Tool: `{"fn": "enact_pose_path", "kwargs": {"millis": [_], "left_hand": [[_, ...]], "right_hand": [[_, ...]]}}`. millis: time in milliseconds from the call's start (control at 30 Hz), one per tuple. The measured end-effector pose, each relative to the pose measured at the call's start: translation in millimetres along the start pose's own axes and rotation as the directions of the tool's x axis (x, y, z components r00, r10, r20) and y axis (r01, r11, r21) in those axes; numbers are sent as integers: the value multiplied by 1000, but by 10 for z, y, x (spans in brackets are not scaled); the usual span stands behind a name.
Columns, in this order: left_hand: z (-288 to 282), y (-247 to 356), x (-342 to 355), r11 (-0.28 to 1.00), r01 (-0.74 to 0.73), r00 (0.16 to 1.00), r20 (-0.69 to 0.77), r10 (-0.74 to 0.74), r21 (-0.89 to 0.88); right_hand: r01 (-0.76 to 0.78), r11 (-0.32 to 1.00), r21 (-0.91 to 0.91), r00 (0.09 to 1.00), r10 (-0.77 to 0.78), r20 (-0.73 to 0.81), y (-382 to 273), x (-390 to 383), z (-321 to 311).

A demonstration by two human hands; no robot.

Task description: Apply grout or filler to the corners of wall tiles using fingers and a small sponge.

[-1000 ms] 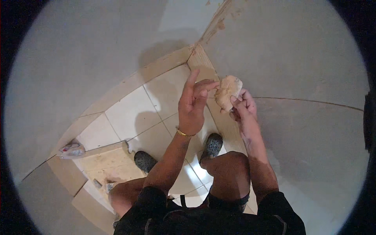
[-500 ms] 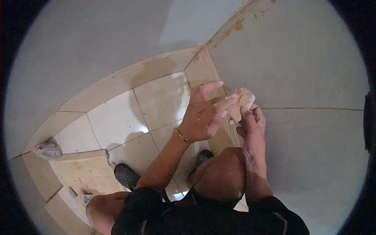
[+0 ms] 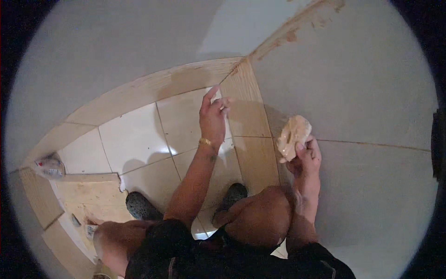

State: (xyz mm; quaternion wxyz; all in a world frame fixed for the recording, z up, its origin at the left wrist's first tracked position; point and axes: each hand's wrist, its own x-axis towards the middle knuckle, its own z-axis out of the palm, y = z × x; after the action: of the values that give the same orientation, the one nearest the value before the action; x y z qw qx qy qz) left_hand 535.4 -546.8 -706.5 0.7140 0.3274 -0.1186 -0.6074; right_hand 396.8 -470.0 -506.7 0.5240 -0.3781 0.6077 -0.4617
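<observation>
The left hand [image 3: 213, 120] is blurred at the fingers. Part of the pale lump [image 3: 295, 132] is covered by the right hand [image 3: 306, 158]. The right shoe [image 3: 236, 191] is partly hidden by the leg [image 3: 262, 216]; the contents of the plastic bag [image 3: 52, 166] cannot be made out.

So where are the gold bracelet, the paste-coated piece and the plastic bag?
Gold bracelet [image 3: 205, 141]: head view, middle of its visible band.
Paste-coated piece [image 3: 294, 135]: head view, middle of its coated face.
Plastic bag [image 3: 52, 166]: head view, its crumpled middle.
</observation>
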Motion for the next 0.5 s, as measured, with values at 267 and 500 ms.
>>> {"fn": "enact_pose_path", "kwargs": {"millis": [267, 500], "left_hand": [[-936, -1544, 1119, 902, -61, 952, -248, 182, 427], [-636, -1379, 1351, 795, 151, 883, -441, 159, 588]], "right_hand": [[251, 961, -120, 968, -247, 47, 1, -33, -156], [252, 947, -200, 966, -259, -10, -5, -57, -90]]}}
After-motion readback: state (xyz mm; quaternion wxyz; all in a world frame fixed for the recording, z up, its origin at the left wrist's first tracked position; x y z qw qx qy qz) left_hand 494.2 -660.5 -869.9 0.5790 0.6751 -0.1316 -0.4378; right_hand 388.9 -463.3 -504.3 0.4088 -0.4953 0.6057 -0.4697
